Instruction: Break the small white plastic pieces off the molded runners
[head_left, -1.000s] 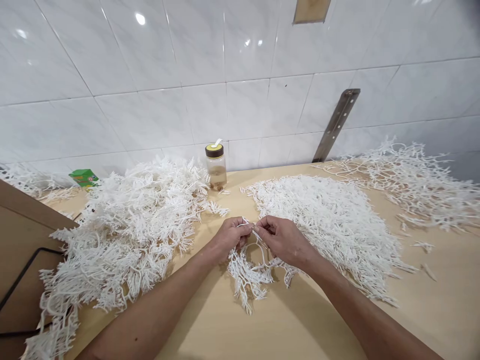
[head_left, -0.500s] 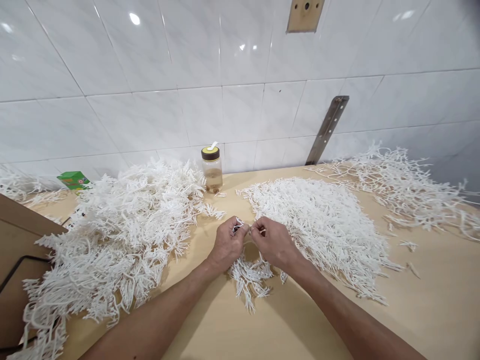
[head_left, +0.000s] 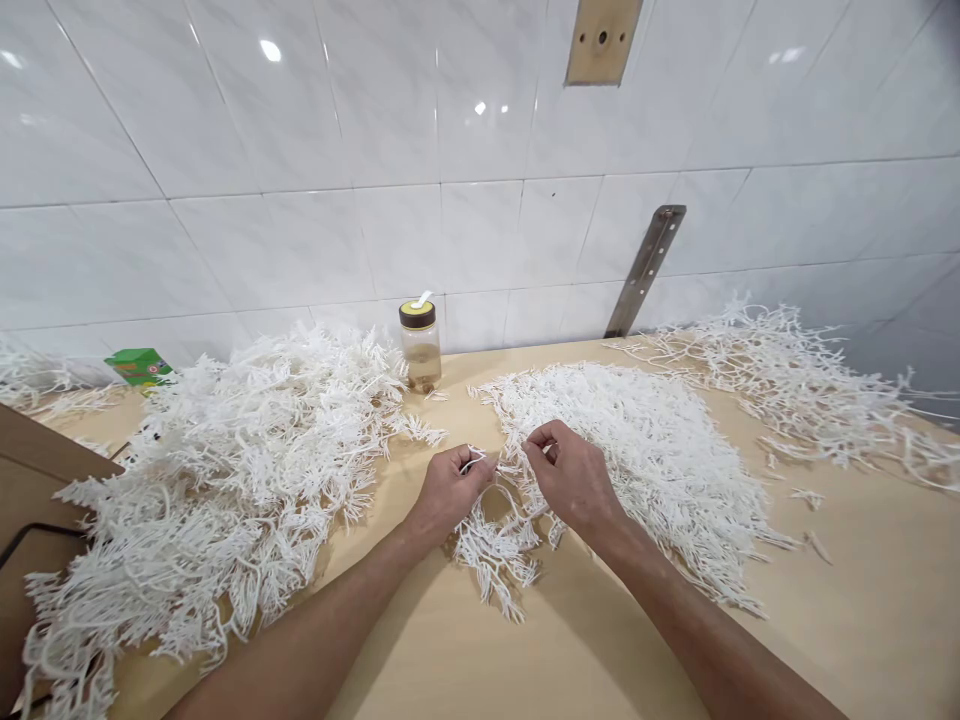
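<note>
Well in from the far edge of the table [head_left: 862,610], the left hand [head_left: 448,492] pinches white strands [head_left: 498,556] drooping below both hands. Whether the right hand [head_left: 574,474] grips any is unclear.

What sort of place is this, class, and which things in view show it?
Probably a small indoor workshop or handwork room: heaps of white branching strands lie on a wood-toned table against a glossy tiled wall.

On the pale wooden table [head_left: 465,665] before me lie a heap of white strands [head_left: 277,480] to my left, a flatter pile [head_left: 637,430] to my right and a looser tangle [head_left: 795,375] beyond; a lidded jar [head_left: 421,362] stands behind.
</note>
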